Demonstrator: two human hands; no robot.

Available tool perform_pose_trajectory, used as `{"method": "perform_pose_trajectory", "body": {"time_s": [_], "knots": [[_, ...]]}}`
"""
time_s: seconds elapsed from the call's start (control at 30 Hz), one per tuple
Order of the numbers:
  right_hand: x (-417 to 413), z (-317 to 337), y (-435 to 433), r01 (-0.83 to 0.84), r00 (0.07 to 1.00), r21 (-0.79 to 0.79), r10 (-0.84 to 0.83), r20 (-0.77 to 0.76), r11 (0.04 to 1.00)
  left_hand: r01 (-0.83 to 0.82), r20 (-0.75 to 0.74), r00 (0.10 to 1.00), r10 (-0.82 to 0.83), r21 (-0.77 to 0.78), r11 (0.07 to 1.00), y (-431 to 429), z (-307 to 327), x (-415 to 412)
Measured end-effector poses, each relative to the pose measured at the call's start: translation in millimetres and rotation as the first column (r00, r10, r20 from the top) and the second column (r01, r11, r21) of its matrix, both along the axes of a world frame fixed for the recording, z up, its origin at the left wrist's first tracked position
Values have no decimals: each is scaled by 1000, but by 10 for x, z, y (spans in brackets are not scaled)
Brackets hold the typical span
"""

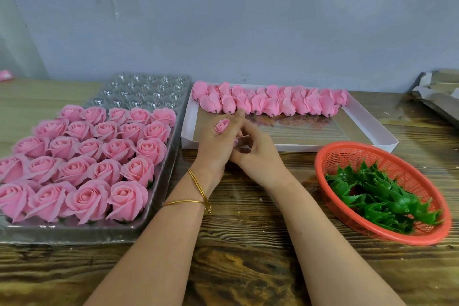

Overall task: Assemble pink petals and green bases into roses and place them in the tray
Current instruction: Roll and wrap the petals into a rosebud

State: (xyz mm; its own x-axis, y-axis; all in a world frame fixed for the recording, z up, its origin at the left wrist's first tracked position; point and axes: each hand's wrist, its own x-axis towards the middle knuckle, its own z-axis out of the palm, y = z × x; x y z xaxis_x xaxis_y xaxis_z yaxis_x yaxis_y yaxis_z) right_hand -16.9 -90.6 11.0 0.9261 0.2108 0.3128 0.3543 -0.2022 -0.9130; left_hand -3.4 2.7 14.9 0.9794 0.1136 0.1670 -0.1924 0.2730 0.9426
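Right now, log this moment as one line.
left hand: holds pink bud | right hand: touching left hand, grip hidden | tray: front rows filled, back rows empty | basket: holds green bases

Soft, even light fills the scene, bright enough for clear colour, with no hard shadows; only faint shade lies on the worktop [248,243] beside the forearms. The box [298,131] floor mirrors the pink above it, and the tray [139,92] glints in its bare cups. Wide-angle distortion stretches the edges: the basket [372,148] and leftmost roses [12,196] look smeared, the centre sharper.
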Motion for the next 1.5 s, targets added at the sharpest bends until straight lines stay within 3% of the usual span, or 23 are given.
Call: {"method": "perform_pose_trajectory", "body": {"time_s": [0.2,0.67,1.0,1.27,1.5], "knots": [[13,-41,-3,106,994,66,-107,13,992,40,0,999,-40,-21,999,-22,-13,10],[20,-6,-28,7,997,-26,-5,78,1000,62,136,988,-75,101,993,46,-57,4],[-24,20,6,49,999,54,-49,14,997,24,62,998,-26,30,999,-11,-75,49],[-7,10,0,49,998,44,-51,33,998,91,137,985,-106,112,990,20,-59,19],[0,13,-11,-2,998,29,0,57,1000,65,155,985,-81,103,993,39,-35,-16]]}}
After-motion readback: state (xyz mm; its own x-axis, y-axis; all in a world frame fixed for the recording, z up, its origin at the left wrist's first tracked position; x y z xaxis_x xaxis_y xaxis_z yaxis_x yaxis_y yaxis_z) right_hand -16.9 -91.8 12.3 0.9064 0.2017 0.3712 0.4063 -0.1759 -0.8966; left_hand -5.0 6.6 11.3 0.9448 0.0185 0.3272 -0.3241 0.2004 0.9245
